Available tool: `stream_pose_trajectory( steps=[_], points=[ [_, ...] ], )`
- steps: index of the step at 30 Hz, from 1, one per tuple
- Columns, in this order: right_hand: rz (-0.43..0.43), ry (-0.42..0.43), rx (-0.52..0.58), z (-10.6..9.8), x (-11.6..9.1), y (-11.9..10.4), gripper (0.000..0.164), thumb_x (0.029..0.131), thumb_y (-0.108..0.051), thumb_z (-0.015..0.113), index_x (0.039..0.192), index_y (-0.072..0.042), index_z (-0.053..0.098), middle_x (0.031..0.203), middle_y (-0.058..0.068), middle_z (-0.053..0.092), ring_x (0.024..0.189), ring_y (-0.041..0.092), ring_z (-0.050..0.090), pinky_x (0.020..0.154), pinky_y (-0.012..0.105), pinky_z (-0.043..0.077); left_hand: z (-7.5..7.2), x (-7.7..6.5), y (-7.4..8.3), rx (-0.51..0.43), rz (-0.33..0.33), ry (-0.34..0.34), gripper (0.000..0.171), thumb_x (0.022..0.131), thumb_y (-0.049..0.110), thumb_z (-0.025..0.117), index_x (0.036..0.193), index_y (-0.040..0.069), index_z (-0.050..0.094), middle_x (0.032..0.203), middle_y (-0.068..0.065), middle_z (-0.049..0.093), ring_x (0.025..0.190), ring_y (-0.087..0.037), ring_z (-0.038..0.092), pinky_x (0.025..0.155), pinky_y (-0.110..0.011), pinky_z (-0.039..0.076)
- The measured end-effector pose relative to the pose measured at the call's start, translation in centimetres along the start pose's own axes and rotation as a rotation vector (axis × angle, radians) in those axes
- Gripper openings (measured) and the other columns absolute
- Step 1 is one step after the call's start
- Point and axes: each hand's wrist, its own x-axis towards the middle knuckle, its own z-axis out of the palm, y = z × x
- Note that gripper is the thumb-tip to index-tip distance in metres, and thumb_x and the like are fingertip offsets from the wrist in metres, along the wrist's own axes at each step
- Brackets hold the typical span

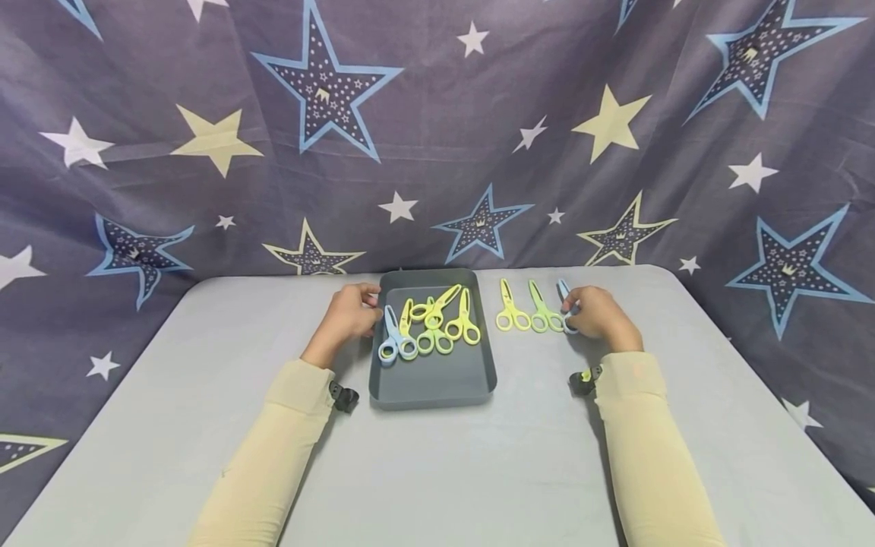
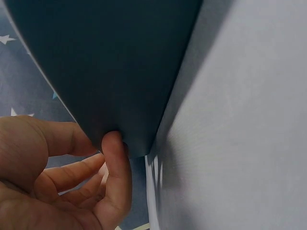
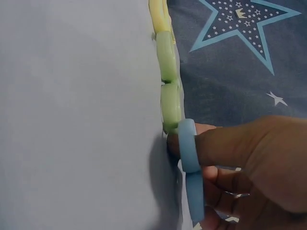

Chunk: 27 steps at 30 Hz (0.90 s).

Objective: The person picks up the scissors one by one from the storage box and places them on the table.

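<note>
At the left rim of a dark grey tray [image 1: 437,384] is my left hand [image 1: 350,313]. In the left wrist view its thumb and a finger pinch the wall near the far corner of the tray [image 2: 120,72]. My right hand [image 1: 600,310] holds blue scissors [image 1: 563,289] at the right end of a short row. The right wrist view shows a digit at the handle loop of the blue scissors [image 3: 188,146], close to the table. Beside them lie green scissors [image 1: 538,300] and yellow scissors [image 1: 506,298], blades pointing away from me.
Several plastic scissors lie in the tray's far half: blue scissors [image 1: 391,327] at left, yellow scissors [image 1: 464,320] at right, green ones [image 1: 434,336] partly overlapped between them. A star-patterned curtain [image 1: 424,167] hangs behind the white-covered table [image 1: 533,471].
</note>
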Motion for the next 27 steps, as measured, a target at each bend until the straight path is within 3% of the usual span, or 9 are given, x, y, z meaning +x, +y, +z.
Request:
stream_pose_trajectory(
  steps=[7, 16, 27],
  points=[
    [0.048, -0.008, 0.000, 0.00, -0.07, 0.14, 0.019, 0.080, -0.002, 0.066, 0.099, -0.002, 0.071, 0.070, 0.006, 0.054, 0.078, 0.030, 0.052, 0.077, 0.046, 0.048, 0.05, 0.00, 0.13, -0.005, 0.007, 0.000, 0.053, 0.087, -0.003, 0.063, 0.140, -0.004, 0.057, 0.115, -0.024, 0.064, 0.068, -0.019, 0.068, 0.057, -0.028, 0.065],
    [0.087, 0.027, 0.021, 0.23, 0.12, 0.23, 0.019, 0.081, 0.002, 0.063, 0.098, 0.001, 0.072, 0.092, 0.018, 0.067, 0.086, 0.034, 0.057, 0.084, 0.052, 0.052, -0.03, -0.13, 0.06, -0.003, 0.002, 0.002, 0.053, 0.087, -0.003, 0.063, 0.140, -0.004, 0.057, 0.114, -0.023, 0.065, 0.066, -0.018, 0.067, 0.057, -0.029, 0.065],
    [0.080, 0.020, 0.031, 0.31, 0.09, 0.43, 0.021, 0.081, 0.001, 0.062, 0.099, 0.000, 0.072, 0.088, 0.015, 0.065, 0.085, 0.034, 0.056, 0.082, 0.051, 0.051, -0.05, -0.14, 0.15, -0.006, 0.005, 0.005, 0.053, 0.087, -0.003, 0.063, 0.139, -0.004, 0.058, 0.114, -0.024, 0.065, 0.065, -0.018, 0.068, 0.057, -0.028, 0.065]
  ],
)
